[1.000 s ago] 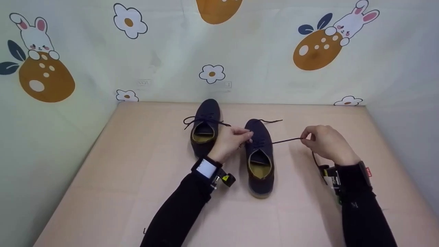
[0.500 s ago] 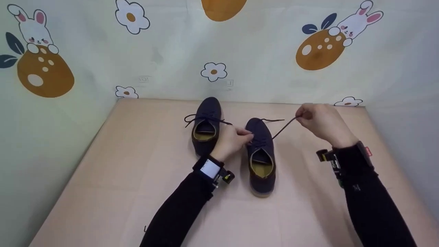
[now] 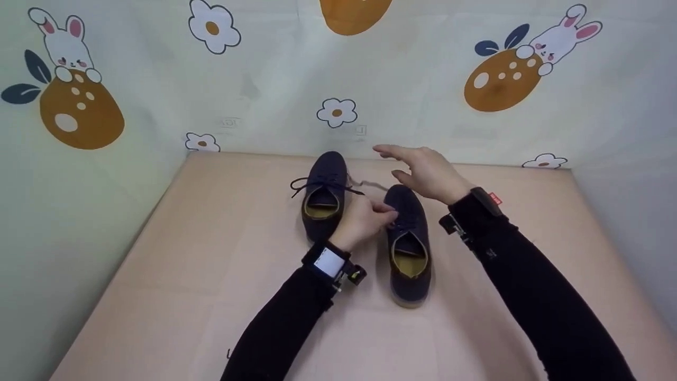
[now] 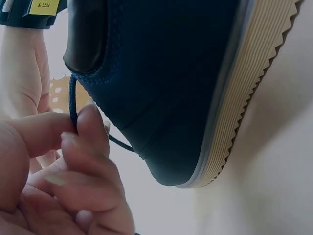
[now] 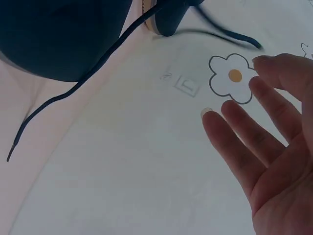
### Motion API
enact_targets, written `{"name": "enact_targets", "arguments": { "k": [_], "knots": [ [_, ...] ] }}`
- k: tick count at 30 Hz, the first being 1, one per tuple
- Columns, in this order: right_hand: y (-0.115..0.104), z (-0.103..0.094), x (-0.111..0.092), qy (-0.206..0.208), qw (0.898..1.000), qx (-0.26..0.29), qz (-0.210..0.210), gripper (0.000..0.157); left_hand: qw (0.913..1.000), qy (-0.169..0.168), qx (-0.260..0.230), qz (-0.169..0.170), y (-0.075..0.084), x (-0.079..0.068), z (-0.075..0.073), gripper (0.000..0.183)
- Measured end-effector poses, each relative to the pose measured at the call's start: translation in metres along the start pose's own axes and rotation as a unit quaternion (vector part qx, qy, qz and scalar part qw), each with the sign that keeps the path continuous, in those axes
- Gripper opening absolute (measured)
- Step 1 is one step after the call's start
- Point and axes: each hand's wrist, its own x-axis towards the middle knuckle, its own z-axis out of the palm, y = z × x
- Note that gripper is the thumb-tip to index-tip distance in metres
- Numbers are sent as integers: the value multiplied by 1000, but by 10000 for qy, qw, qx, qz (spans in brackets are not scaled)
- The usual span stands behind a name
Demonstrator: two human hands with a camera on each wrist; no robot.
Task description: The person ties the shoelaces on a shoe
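Note:
My left hand (image 3: 365, 219) pinches a dark shoelace (image 4: 73, 98) between thumb and forefinger, at the left side of the right-hand navy shoe (image 3: 411, 290). That shoe stands upright, toe toward the back wall, its laces untied. My right hand (image 3: 428, 169) is above and to the right of its toe, fingers extended and holding nothing. A loose lace end (image 5: 234, 35) is blurred near the right fingertips in the right wrist view. Another lace end (image 5: 54, 100) trails past the toe there. The left-hand navy shoe (image 3: 331, 163) stands beside it with its lace tied in a bow (image 3: 299, 185).
A pale tabletop (image 3: 185, 254) carries both shoes. Behind it hangs a light wall cloth (image 3: 275, 79) printed with rabbits and flowers. A small dark scrap (image 3: 228, 353) lies near the left sleeve.
My right hand has risen and swung left over the shoe's toe, letting go of the lace it pinched. That lace is now flung leftward, blurred. My left hand keeps its pinch in place.

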Motion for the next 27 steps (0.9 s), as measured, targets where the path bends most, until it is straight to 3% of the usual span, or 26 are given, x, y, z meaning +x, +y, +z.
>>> {"name": "enact_targets", "arguments": {
  "k": [5, 7, 10, 14, 18, 22, 27],
  "knots": [
    [-1, -3, -16, -356, 9989, -5, 316, 12, 10000, -17, 23, 12, 0, 0, 1, 14],
    [-4, -3, -25, -618, 9974, -35, 360, 6, 9999, 45, 126, 19, 0, 0, 1, 17],
    [-12, -1, -36, -927, 9950, -38, 381, 8, 9983, 325, 462, 132, -3, 2, 2, 20],
    [-25, 5, -46, -1002, 9938, -62, 481, 17, 9896, 742, 1099, 561, -10, 6, 7, 19],
    [-36, 13, -53, -986, 9929, -157, 652, 25, 9793, 666, 1726, 818, -17, 10, 13, 38],
    [-43, 22, -56, -839, 9926, -284, 829, 29, 9657, 549, 2415, 776, -25, 10, 16, 37],
    [-46, 29, -56, -661, 9912, -367, 1086, 25, 9442, 922, 3038, 879, -29, 9, 17, 22]
  ]
}}
